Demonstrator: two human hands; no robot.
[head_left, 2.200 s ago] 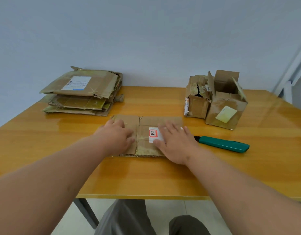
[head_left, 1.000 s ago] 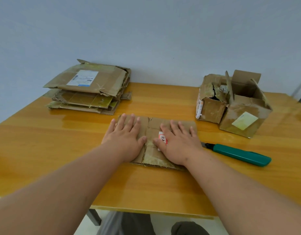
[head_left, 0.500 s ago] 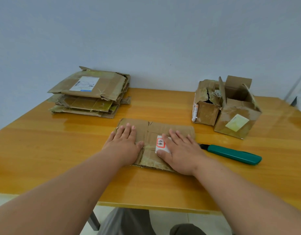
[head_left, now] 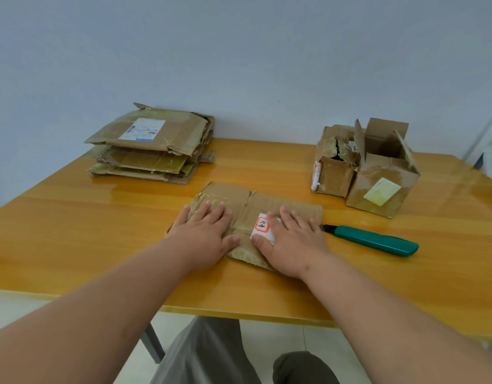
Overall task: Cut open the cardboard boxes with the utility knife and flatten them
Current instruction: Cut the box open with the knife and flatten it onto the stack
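Observation:
A flattened brown cardboard box (head_left: 247, 200) with a small white and red label lies in the middle of the orange table (head_left: 73, 225). My left hand (head_left: 204, 236) presses flat on its left half, fingers straight. My right hand (head_left: 292, 242) presses flat on its right half, partly covering the label. A green utility knife (head_left: 375, 239) lies on the table just right of the box, its black tip pointing at the cardboard. Two upright taped boxes stand at the back right, a smaller torn one (head_left: 333, 167) and a larger one (head_left: 383, 178) with open top flaps.
A stack of flattened cardboard boxes (head_left: 153, 145) sits at the back left against the pale blue wall. The table's front edge (head_left: 239, 314) runs just above my knees. A white frame stands at the far right edge.
Both hands have stayed pressed flat on the cardboard. The view has shifted a little, and my fingers have slid slightly toward me, showing more of the box's far half.

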